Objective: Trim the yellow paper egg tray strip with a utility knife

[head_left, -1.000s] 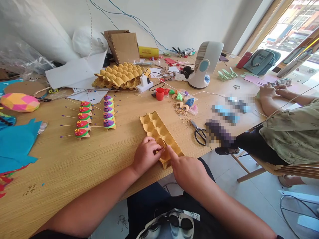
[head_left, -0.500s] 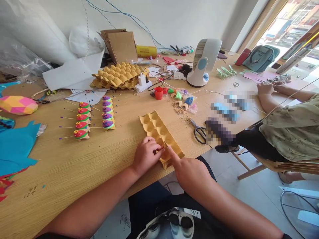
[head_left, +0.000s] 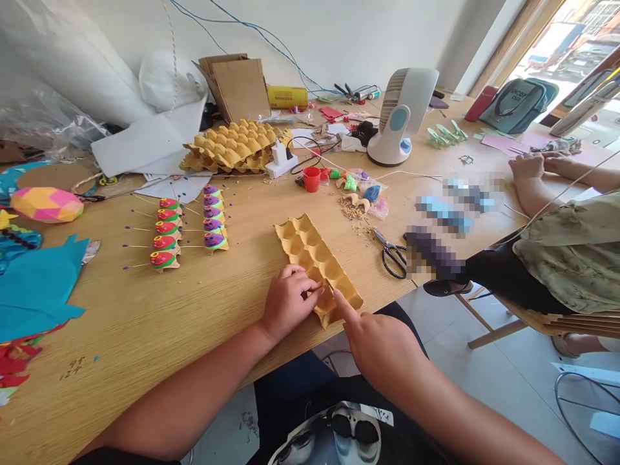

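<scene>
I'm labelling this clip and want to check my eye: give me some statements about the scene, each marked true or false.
1. The left hand touches the near egg tray. True.
2. The right hand grips the scissors. False: its index finger reaches to the near egg tray, and the scissors lie on the table.
3. The red cup stands upright. True.
4. The purple figures stand left of the red figures in the picture. False: they stand to the right.
5. The fan stands upright on the table. True.
</scene>
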`<state>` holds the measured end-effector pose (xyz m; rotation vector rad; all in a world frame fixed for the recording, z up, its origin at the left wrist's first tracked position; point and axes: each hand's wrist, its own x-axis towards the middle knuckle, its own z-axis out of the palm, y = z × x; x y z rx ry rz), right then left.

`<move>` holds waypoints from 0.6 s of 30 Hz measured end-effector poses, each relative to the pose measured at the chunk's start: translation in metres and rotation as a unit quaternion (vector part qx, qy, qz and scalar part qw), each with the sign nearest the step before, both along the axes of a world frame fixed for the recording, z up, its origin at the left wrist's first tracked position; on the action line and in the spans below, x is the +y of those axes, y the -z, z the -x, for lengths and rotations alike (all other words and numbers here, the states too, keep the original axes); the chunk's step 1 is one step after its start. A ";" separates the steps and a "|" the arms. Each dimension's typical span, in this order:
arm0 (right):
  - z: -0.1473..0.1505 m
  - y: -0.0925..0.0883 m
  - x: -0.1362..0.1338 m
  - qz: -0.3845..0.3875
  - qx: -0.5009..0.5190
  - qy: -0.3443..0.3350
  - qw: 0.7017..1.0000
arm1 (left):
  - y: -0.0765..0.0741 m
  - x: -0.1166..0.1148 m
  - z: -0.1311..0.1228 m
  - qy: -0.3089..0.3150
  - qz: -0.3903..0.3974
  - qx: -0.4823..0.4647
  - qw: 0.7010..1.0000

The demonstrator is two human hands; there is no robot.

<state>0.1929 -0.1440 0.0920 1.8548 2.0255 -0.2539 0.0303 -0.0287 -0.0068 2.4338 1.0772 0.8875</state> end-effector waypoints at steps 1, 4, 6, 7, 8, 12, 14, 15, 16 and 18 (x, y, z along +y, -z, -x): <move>0.000 -0.001 -0.002 0.003 0.004 -0.001 1.000 | 0.000 0.000 0.000 0.000 0.000 0.000 1.000; 0.002 -0.002 0.001 -0.002 0.023 0.005 1.000 | 0.000 0.000 0.000 0.005 -0.002 0.003 1.000; 0.006 -0.002 0.005 -0.012 0.028 0.014 0.999 | -0.001 0.000 0.000 0.007 -0.002 0.002 1.000; 0.007 -0.002 0.006 -0.014 0.027 0.017 0.999 | -0.001 0.000 0.001 0.008 -0.001 0.002 1.000; 0.007 -0.003 0.006 -0.011 0.024 0.019 0.999 | -0.001 0.000 0.001 0.007 -0.001 0.002 1.000; 0.004 -0.007 -0.004 0.023 0.019 0.012 0.999 | 0.000 -0.001 0.001 0.003 -0.003 0.000 1.000; 0.001 -0.008 -0.004 0.031 0.022 0.008 0.999 | 0.000 -0.001 0.000 0.003 -0.003 0.000 1.000; 0.001 -0.008 -0.002 0.029 0.023 0.006 0.999 | 0.000 -0.001 0.000 0.003 -0.003 0.001 1.000; 0.001 -0.007 0.002 0.021 0.023 0.007 0.999 | 0.000 -0.001 0.000 0.002 -0.002 0.001 1.000; 0.002 -0.005 0.009 -0.001 0.028 0.009 1.000 | -0.001 -0.001 -0.001 0.001 0.003 0.002 1.000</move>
